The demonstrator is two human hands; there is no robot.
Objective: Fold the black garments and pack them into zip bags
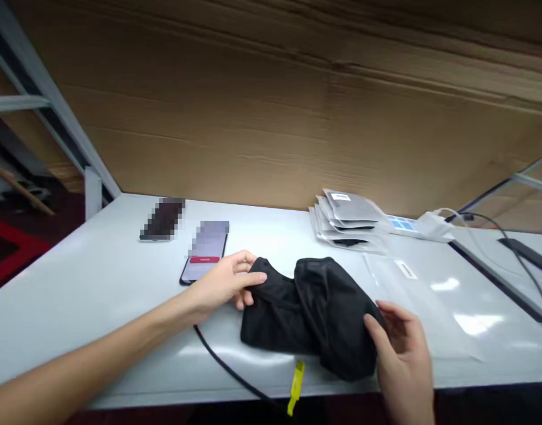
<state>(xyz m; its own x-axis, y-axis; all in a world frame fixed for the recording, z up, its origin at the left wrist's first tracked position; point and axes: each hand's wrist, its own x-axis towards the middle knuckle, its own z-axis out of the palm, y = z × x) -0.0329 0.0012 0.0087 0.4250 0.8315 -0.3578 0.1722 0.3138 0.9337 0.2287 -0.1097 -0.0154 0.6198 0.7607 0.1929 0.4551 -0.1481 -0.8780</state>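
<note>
Head view, from the left: a dark-screened phone [162, 218] lies toward the back of the white table [98, 301], and a second phone [204, 251] with a lit screen lies nearer, just beyond the left hand [229, 280]. That hand reaches in from the left, its thumb and fingers pinched together on the upper left corner of a black cloth item [275, 321]. Below the wrist, a black cable [229, 369] runs down toward the table's front edge, where a yellow tag [296, 386] shows.

The black cloth item lies on the table between the two hands, close to the front edge. Its long axis runs from left to right, tilting so that the right end sits nearer the person. Its left part looks flatter; its right part is a thicker, folded bulge. Behind its right part, well apart, is a stack of translucent bags [348, 227].

At the right end, the right hand [403, 354] has its thumb and fingers closed around the cloth's edge, thumb on the near side. Neither hand is nearer, since both touch it, at opposite ends. Just beside the right hand, a clear bag [434, 319] lies flat.
</note>
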